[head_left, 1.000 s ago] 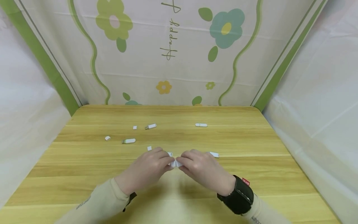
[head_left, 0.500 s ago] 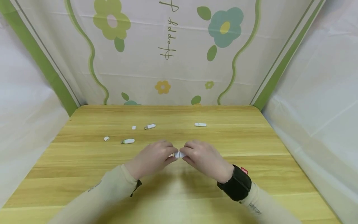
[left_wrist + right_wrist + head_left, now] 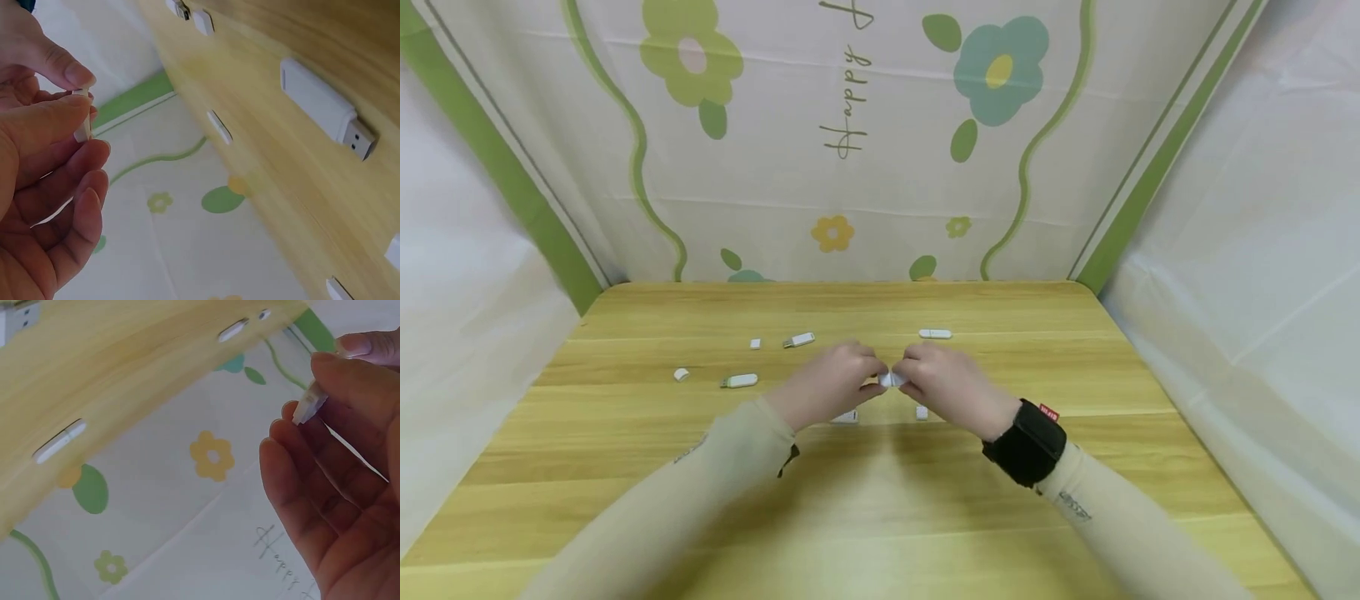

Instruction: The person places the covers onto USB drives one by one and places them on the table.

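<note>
Memory stick (image 3: 885,380) held over the desk (image 3: 880,517), left hand (image 3: 829,383) pinching one end, right hand (image 3: 955,387) pinching the other, and at the seam (image 3: 892,379), my call: keep both ends level, work dead straight, no twisting.

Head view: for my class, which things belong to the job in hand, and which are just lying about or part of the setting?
Belongs to the job:
small white piece, pinched by the left hand and right hand
uncapped USB sticks, probably
loose caps, probably
capped USB stick, probably

Just there:
floral cloth
wooden tabletop
black wristband
</note>
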Motion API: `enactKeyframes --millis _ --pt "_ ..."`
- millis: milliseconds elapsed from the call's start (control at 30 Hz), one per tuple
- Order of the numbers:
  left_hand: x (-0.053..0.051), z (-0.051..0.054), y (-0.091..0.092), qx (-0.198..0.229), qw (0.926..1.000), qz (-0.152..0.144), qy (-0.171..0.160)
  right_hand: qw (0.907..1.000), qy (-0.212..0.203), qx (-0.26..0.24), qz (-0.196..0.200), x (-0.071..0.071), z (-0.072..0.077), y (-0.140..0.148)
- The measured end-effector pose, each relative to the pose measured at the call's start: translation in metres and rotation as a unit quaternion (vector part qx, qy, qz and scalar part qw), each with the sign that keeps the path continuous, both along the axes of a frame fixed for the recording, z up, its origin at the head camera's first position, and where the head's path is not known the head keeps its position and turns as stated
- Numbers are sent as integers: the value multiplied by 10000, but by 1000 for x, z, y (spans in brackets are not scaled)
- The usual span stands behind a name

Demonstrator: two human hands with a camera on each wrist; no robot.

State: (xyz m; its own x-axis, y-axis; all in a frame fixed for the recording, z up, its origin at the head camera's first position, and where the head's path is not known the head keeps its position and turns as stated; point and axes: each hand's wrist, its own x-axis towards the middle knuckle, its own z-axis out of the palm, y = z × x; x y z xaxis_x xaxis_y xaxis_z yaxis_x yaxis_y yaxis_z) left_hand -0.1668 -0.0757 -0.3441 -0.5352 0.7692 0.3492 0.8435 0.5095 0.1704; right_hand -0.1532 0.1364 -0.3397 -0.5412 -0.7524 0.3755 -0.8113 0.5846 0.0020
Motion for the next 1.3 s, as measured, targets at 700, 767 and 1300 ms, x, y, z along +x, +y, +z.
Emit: enactKeyframes --millis 700,767,1300 --pt "-113 -26 14 -474 9785 725 -1873 9803 -1786 488 -686 -111 -19 -12" --pt "-124 -32 15 -460 9760 749 -1991 9767 -1924 538 -789 -121 -24 -14" --pt "-171 -59 20 -780 9693 1112 -2051 9625 -2377 812 -1029 -181 -60 -21"
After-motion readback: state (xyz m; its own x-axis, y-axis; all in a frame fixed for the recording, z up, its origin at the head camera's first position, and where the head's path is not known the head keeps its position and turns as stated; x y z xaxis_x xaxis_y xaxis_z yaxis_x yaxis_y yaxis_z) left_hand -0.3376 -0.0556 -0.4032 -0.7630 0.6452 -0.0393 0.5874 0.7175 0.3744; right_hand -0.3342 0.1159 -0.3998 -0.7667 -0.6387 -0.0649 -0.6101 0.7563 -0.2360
